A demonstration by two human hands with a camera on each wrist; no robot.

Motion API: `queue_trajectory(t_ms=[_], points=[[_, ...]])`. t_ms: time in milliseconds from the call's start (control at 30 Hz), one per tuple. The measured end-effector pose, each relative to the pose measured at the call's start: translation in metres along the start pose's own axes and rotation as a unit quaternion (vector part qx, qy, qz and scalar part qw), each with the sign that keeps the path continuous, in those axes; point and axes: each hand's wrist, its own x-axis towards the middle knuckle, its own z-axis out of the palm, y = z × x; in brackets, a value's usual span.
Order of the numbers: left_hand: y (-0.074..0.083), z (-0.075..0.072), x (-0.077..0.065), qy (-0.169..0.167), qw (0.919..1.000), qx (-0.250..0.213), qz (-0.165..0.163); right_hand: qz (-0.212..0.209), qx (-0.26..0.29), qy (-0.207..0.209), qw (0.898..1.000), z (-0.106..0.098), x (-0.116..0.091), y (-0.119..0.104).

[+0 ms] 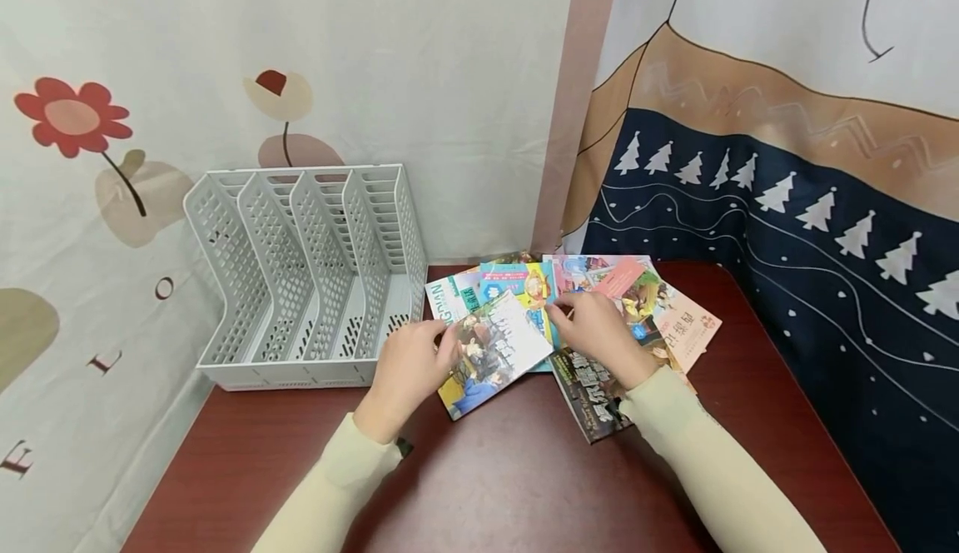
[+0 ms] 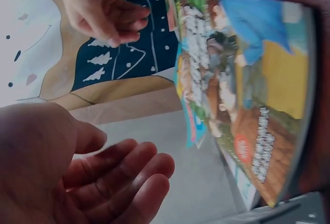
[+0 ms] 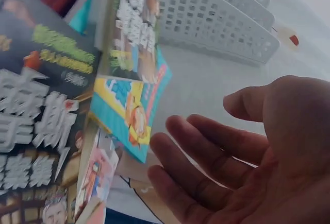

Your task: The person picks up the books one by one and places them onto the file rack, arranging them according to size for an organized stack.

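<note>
My left hand (image 1: 410,374) hovers at the left edge of a picture-covered book (image 1: 490,353) on top of the pile. In the left wrist view its fingers (image 2: 147,167) are loosely bent, with nothing between them and the book (image 2: 247,85) beyond. My right hand (image 1: 599,330) is over the pile, near a blue and yellow book (image 1: 538,286). Seen from the right wrist, its fingers (image 3: 201,157) are spread and relaxed, holding nothing. Beneath the right forearm lies a dark book (image 1: 588,395) with large white lettering, partly covered by the hand and sleeve.
A grey slotted file rack (image 1: 292,372) with several upright dividers stands left of the books on the dark red table (image 1: 494,486). More books, one pale orange (image 1: 693,324), spread out at the right. Printed curtains (image 1: 479,103) hang behind the table and along its right side.
</note>
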Motion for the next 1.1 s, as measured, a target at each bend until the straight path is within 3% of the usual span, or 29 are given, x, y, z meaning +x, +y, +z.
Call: queue_trajectory(t_ms=[100,267,533,700,1000,1100], points=[[-0.005,0.001,-0.008,-0.005,0.9998,0.013,-0.014,0.008,0.000,-0.027,1.000,0.004,0.008,-0.003],[-0.008,0.004,-0.018,-0.006,0.9993,0.023,-0.030,-0.012,-0.037,-0.052,0.998,0.015,0.019,-0.007],[0.003,0.012,-0.036,-0.072,0.9920,0.077,-0.069,-0.020,-0.050,-0.081,0.995,0.027,0.029,-0.004],[0.003,0.022,-0.041,-0.081,0.9887,0.095,-0.083,-0.003,-0.050,-0.091,0.995,0.030,0.032,-0.002],[-0.009,0.037,-0.046,-0.103,0.9859,0.107,-0.077,0.021,-0.035,-0.111,0.993,0.041,0.032,0.002],[-0.015,0.043,-0.048,-0.089,0.9884,0.099,-0.073,0.031,-0.027,-0.107,0.993,0.043,0.032,0.003]])
